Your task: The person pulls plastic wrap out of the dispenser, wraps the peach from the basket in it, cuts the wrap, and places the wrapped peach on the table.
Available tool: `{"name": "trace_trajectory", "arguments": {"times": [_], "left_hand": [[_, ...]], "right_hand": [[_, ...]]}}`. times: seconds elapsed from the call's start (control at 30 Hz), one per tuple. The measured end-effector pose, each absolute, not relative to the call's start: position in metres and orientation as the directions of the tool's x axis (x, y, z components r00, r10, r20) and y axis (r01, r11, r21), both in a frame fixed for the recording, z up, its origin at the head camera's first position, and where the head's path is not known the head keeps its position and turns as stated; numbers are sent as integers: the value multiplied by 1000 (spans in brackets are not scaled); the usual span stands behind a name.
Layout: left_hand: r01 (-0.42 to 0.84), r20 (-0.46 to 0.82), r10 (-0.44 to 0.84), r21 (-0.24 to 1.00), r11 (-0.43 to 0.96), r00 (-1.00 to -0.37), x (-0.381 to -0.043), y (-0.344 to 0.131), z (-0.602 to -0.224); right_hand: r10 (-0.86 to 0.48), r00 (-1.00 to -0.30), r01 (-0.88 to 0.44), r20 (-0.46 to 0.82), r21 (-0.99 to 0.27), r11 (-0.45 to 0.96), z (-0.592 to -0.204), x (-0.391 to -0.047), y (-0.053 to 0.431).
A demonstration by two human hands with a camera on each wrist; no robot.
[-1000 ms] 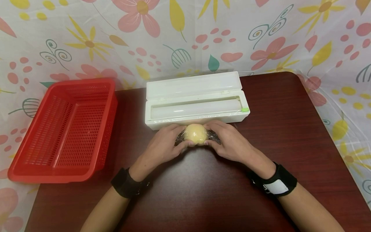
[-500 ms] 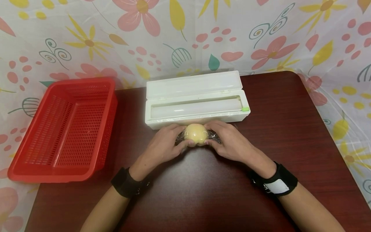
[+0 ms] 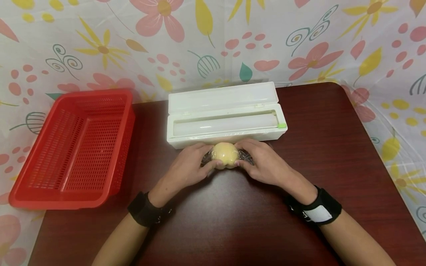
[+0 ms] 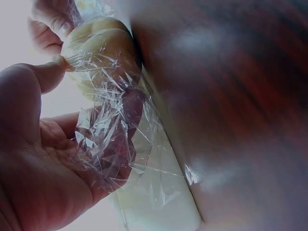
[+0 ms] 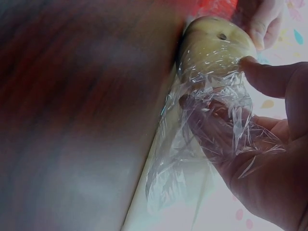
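Observation:
A pale yellow round fruit [image 3: 225, 153], like an apple or pear, is wrapped in clear cling film. It sits between both hands just in front of a white cling film dispenser [image 3: 206, 142]. My left hand [image 3: 188, 164] grips its left side, thumb on the near face. On the right side my right hand [image 3: 264, 160] grips it the same way. Loose crumpled film [image 4: 108, 130] bunches across the left fingers in the left wrist view. More gathered film [image 5: 216, 115] lies over the right fingers in the right wrist view. A small dark spot shows on the fruit there.
The dispenser's lid [image 3: 223, 98] stands open, showing a white roll [image 3: 226, 124] and a green tab [image 3: 281, 125] at its right end. To the left, a red perforated basket [image 3: 114, 162] stands on the dark wooden table [image 3: 213, 229]. Behind hangs a flowered cloth [image 3: 213, 48].
The fruit has turned slightly between the fingers, so a dimple on its near side shows more. Both hands stay in nearly the same place; basket and dispenser are unmoved.

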State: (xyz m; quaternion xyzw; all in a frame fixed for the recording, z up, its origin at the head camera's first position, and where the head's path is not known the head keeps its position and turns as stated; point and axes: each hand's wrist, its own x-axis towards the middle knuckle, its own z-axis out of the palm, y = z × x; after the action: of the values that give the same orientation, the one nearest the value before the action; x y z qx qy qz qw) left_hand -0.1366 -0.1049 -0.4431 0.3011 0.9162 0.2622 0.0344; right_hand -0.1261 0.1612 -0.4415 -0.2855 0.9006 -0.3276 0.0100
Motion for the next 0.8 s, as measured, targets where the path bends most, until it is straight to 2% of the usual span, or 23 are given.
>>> {"name": "trace_trajectory", "arguments": {"times": [0.8], "left_hand": [[499,59,560,536,681,-827,-137,-105,-443]], "right_hand": [[-503,-854,-464,131,-629,624,-441,-127,161]]}}
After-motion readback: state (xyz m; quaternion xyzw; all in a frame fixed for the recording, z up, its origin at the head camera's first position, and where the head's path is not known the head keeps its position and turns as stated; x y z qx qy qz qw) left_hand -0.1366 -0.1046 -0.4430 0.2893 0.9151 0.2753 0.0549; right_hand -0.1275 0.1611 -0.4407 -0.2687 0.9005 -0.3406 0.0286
